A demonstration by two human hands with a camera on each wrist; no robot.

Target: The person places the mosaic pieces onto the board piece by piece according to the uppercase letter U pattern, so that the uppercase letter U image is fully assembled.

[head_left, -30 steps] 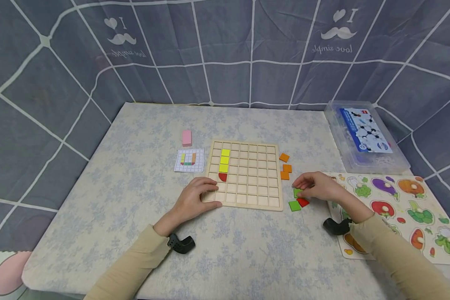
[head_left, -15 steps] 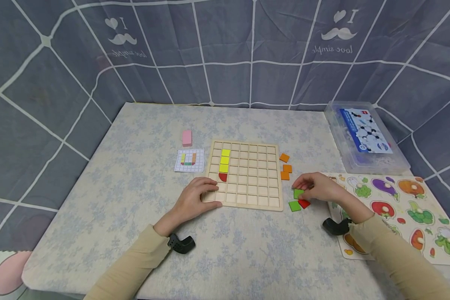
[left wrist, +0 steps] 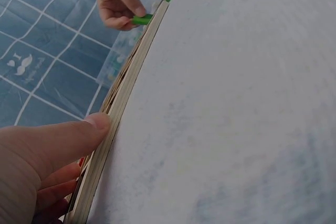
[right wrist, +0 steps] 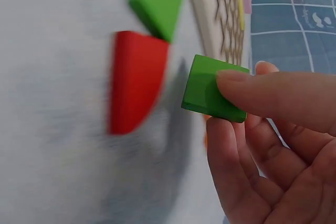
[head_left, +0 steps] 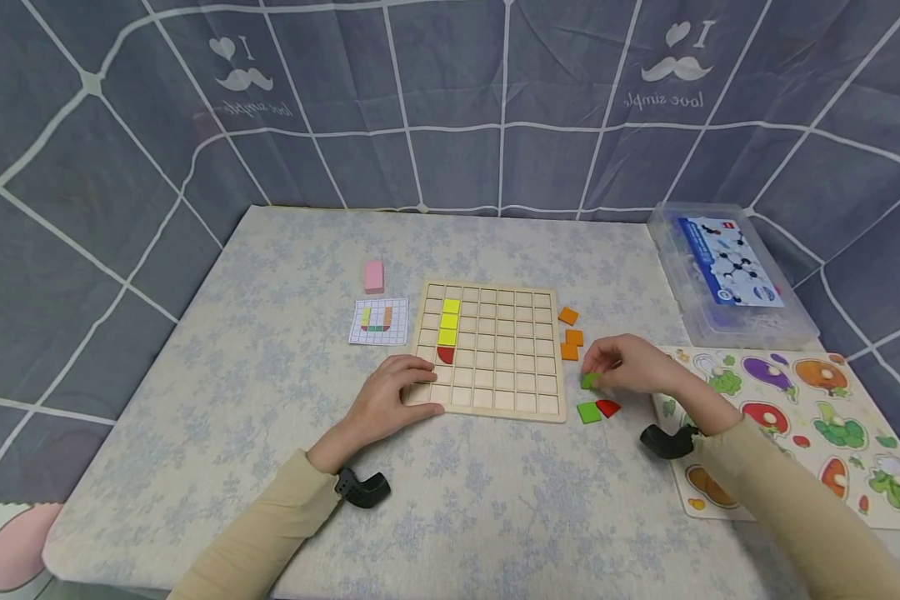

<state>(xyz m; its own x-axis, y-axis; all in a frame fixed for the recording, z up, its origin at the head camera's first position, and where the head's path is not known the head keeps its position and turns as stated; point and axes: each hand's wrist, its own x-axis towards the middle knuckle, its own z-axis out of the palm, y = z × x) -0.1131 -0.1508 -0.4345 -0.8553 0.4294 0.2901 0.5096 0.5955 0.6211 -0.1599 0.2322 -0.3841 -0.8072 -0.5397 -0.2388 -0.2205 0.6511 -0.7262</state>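
Note:
My left hand holds the front left corner of a wooden grid board. In the left wrist view its thumb lies along the board's front edge, the fingers partly hidden behind. Three yellow square tiles and a dark red quarter-round tile sit in one column of the board. Right of the board, my right hand pinches a green square tile between thumb and fingers, raised off the cloth. Below it lie another green square tile and a red quarter-round tile, their corners close together.
Three orange tiles lie beside the board's right edge. A pattern card and a pink block are on its left. A vegetable picture board and a clear plastic box occupy the right side.
My right hand has lifted the green tile and shifted slightly up and left, exposing the red tile more fully. The left hand and the board have stayed put.

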